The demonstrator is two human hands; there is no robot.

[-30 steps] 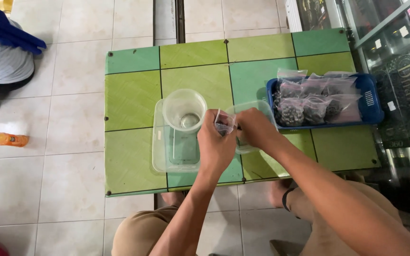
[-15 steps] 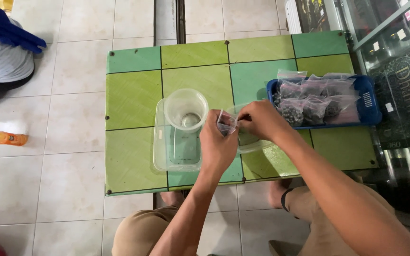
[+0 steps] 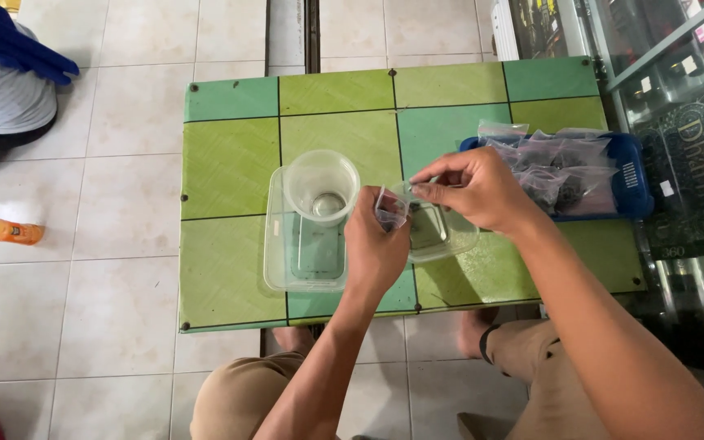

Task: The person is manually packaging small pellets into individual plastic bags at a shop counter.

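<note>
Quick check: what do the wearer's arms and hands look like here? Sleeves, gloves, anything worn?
Both arms are bare up to the frame edge: no sleeves show. The left hand and right hand are ungloved, and no rings, watch or wrist straps can be seen. Lower down, tan shorts cover the legs, and a dark band circles one ankle below the table.

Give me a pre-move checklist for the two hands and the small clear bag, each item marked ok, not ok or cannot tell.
1. Left hand grips the small clear bag: ok.
2. Right hand pinches the bag's top edge: ok.
3. Bag mouth open: cannot tell.
4. Clear cup upright inside the rectangular clear container: ok.
5. Second clear container sits under the hands: ok.
6. Blue tray of filled bags rests fully on the green table: ok.
</note>
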